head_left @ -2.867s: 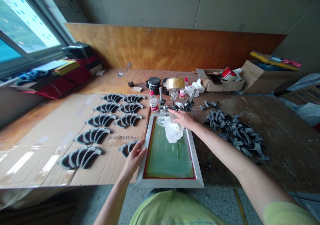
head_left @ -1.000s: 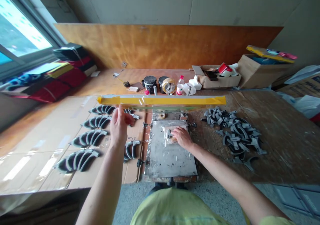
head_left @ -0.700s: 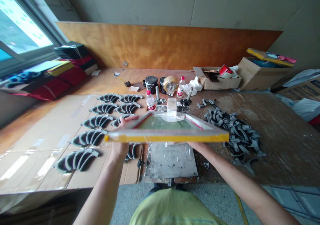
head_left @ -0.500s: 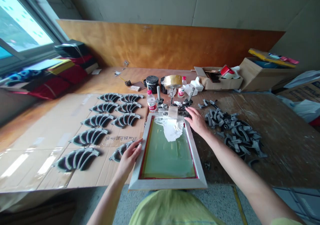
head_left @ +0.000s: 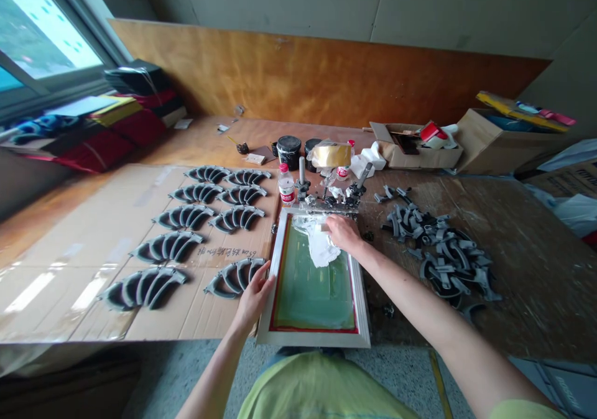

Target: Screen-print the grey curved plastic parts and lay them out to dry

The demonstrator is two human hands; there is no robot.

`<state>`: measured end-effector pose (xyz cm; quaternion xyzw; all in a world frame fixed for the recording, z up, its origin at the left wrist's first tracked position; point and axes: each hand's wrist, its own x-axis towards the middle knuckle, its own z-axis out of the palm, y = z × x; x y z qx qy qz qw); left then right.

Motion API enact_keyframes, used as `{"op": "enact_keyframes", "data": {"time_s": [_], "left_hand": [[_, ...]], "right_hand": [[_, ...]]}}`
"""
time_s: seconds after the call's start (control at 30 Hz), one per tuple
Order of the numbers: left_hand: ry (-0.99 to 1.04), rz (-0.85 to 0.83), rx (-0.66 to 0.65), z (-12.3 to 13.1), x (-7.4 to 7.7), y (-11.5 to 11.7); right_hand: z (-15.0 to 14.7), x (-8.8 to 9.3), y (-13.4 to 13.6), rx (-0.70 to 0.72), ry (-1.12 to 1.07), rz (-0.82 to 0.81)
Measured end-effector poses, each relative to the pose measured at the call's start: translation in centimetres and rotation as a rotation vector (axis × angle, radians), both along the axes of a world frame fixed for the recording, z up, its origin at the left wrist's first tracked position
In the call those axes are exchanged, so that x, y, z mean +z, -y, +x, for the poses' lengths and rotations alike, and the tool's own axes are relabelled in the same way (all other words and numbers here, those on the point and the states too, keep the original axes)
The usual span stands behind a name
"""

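A silk-screen frame point(head_left: 360, 294) with green mesh lies in front of me, its far end beneath a metal hinge clamp point(head_left: 329, 205). White ink point(head_left: 321, 251) is smeared over the far part of the mesh. My right hand point(head_left: 342, 232) is closed around a pale squeegee point(head_left: 321, 227) standing in that ink; the hand covers most of it. At the frame's left side, my left hand point(head_left: 255, 294) grips the edge with fingers and thumb. Just beyond those fingers, a group of curved grey plastic parts point(head_left: 233, 278) rests on the cardboard.
Several more fanned rows of grey parts point(head_left: 144, 287) lie on the cardboard sheet point(head_left: 79, 239) at left. A loose heap of grey parts point(head_left: 443, 245) is at right. Behind the clamp stand a bottle point(head_left: 286, 186), black tubs point(head_left: 289, 151) and a tape roll point(head_left: 330, 155).
My right hand has moved left from beside the clamp onto the squeegee and closed on it. The frame's near end looks lower and narrower, with my left hand still at its edge.
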<state>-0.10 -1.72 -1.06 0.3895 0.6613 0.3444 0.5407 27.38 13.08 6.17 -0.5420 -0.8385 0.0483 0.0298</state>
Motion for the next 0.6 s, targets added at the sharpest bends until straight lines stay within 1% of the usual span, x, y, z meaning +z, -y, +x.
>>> {"op": "enact_keyframes", "data": {"time_s": [0.07,0.13,0.23,0.3,0.37,0.43,0.53,0.6], "left_hand": [[-0.001,-0.002,0.006,0.1,0.1,0.1],[-0.002,-0.003,0.014,0.2,0.3,0.1],[-0.018,0.002,0.014,0.2,0.5,0.0],[-0.042,0.018,0.006,0.2,0.5,0.0],[-0.07,0.037,0.002,0.3,0.5,0.1],[-0.08,0.05,0.004,0.4,0.6,0.1],[-0.065,0.059,0.005,0.4,0.7,0.2],[-0.051,0.061,0.009,0.4,0.8,0.2]], "right_hand": [[0.4,-0.7,1.4,0.084,-0.017,0.017],[1.1,-1.0,2.9,0.196,-0.043,0.006],[2.6,-0.3,4.6,0.334,-0.087,-0.032],[3.4,0.5,4.7,0.394,-0.092,-0.075],[3.7,1.1,3.9,0.412,-0.092,-0.111],[3.3,1.0,3.2,0.371,-0.112,-0.078],[2.4,-0.4,3.7,0.291,-0.118,0.062],[2.3,-1.5,5.0,0.315,-0.101,0.11]]}}
